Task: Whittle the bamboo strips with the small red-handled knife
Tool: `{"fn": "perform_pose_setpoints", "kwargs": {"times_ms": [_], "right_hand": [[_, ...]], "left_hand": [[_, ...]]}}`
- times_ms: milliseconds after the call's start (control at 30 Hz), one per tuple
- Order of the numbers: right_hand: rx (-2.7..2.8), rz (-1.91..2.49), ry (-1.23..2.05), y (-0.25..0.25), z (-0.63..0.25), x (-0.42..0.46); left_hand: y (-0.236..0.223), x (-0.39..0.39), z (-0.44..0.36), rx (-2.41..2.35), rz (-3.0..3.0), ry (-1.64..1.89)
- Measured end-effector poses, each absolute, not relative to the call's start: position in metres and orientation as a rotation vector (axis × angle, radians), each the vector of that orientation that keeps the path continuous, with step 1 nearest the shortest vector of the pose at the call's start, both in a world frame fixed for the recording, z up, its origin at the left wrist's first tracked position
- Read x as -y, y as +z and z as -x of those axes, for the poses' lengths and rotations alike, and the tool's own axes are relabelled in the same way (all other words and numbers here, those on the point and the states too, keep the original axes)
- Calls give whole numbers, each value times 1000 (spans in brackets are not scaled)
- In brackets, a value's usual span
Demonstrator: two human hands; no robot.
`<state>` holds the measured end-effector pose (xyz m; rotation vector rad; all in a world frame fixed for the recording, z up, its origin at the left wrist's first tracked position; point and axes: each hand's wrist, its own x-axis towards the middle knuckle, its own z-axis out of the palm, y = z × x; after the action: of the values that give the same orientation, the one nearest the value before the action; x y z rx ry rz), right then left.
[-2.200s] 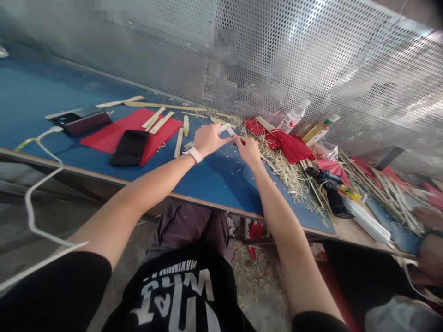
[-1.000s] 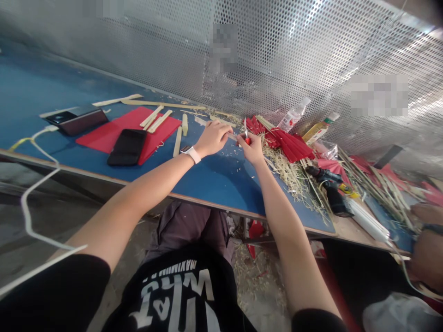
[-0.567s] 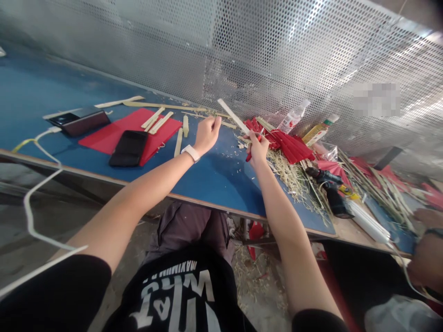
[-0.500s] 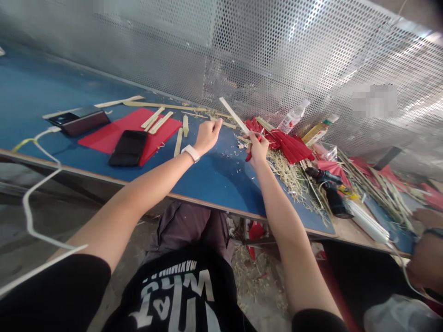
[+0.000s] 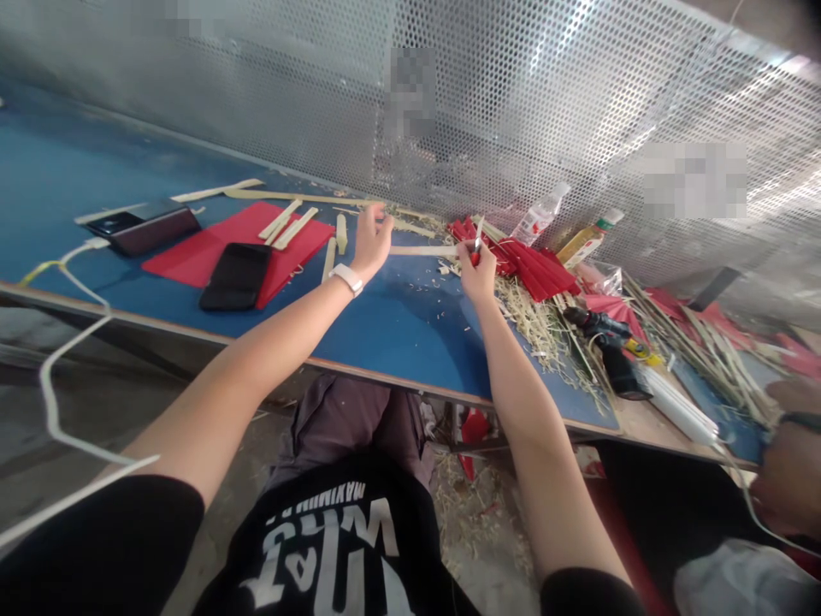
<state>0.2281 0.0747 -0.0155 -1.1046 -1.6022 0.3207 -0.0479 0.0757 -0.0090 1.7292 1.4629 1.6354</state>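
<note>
A pale bamboo strip stretches sideways between my two hands above the blue table. My right hand is closed round a red-handled knife, its short blade pointing up, and the strip's right end is at these same fingers. At the strip's left end is my left hand, wearing a white watch. Its fingers are raised and apart, slightly blurred; whether the palm touches the strip is hidden. Short pale strips lie left of this hand.
Red sheets with a black phone and pale sticks lie left. To the right are folded red pieces, shavings, two bottles and a power drill. A perforated metal screen stands behind. Another person's arm shows far right.
The strip has swung from pointing up and away to lying sideways toward my left hand. My left hand has gone from closed to spread fingers. The knife blade now points up.
</note>
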Motion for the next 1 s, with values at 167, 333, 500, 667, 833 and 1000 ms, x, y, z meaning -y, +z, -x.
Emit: {"fn": "perform_pose_setpoints", "kwargs": {"times_ms": [167,333,500,667,833,1000], "right_hand": [[1528,1127,214,-17,-238,-81],[1524,1204,-16,-8,-240,-71],[1956,1357,21,1,-230,-57],[2078,1361,52,2,-218,-49],[1841,1288,203,1,-205,-44],[1741,1250,134,0,-194,-40]], "left_hand": [[-5,-63,48,-1237,-2140,1027],[-1,-53,38,-1237,-2180,1108],[-2,-54,32,-1169,-2025,1192],[-6,-57,31,-1161,-2046,1239],[-2,-49,26,-1138,-2145,1180],[4,-34,12,-1186,-2211,1107]]}}
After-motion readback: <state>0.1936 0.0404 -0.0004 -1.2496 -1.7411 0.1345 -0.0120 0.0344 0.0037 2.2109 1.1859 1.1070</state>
